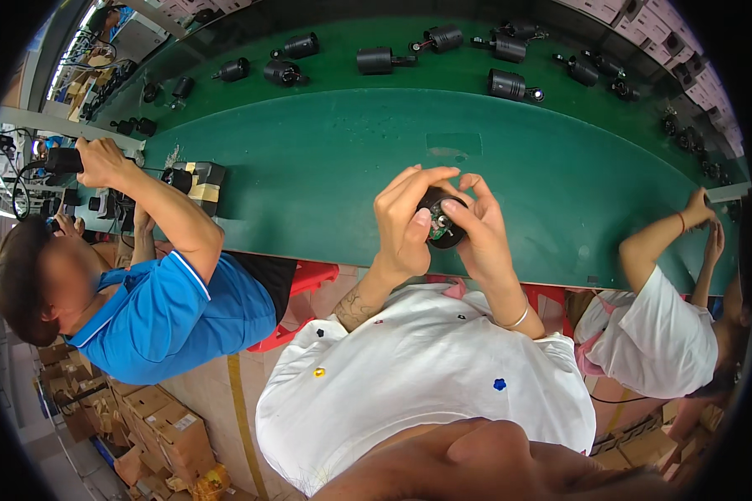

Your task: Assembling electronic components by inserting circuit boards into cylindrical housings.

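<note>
Both my hands grip a round black housing [449, 237] in front of my chest, above the near part of the green bench. Its open end faces me and shows a small green circuit board [437, 224] inside. My left hand [405, 219] wraps the left side, its thumb at the board's edge. Around the right side curls my right hand [485, 230], with its thumb pressed over the rim. My fingers hide the far side of the housing.
Black cylindrical lamp-like units [376, 60] lie along the darker green strip [334, 63] at the back. On the left a person in a blue shirt [163, 317] holds a black tool [63, 160] by a dark block [205, 188]. Another person in white [652, 334] sits on the right.
</note>
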The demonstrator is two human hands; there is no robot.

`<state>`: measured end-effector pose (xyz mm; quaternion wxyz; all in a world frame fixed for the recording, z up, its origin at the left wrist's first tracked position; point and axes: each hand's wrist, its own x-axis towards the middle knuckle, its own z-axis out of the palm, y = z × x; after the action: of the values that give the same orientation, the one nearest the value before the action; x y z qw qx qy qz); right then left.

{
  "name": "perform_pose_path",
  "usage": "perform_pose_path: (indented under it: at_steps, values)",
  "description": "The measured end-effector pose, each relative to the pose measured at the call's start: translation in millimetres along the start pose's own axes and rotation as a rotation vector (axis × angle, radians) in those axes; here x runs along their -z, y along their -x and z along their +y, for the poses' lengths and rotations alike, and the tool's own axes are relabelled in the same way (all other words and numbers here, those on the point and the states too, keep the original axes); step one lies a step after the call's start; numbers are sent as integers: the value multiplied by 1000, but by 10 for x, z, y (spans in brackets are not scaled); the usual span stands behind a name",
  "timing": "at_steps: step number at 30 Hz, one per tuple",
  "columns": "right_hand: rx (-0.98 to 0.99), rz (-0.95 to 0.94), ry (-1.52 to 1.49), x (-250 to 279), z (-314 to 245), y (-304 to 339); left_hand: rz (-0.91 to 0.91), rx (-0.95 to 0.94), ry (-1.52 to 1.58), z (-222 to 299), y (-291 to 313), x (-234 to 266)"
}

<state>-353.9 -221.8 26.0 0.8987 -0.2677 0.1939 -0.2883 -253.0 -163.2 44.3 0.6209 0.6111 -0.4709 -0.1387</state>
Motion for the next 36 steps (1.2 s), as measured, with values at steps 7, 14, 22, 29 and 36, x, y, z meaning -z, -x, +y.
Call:
perform_pose_path:
  at_steps: [7, 14, 22, 29, 36]
  values:
    - [65, -24, 105, 15, 34, 43, 25, -66, 37, -110, -33, -42]
    - [138, -28, 202, -65, 154, 61, 141, -142, 63, -144, -7, -87]
    - [244, -27, 279, -141, 214, 87, 186, -187, -48, -20, -13, -96]
    - [273, -109, 374, -126, 214, 122, 77, -244, -162, -41, 46, -8]
    - [294, -159, 366, -185, 207, 120, 77, -194, -108, -25, 68, -6]
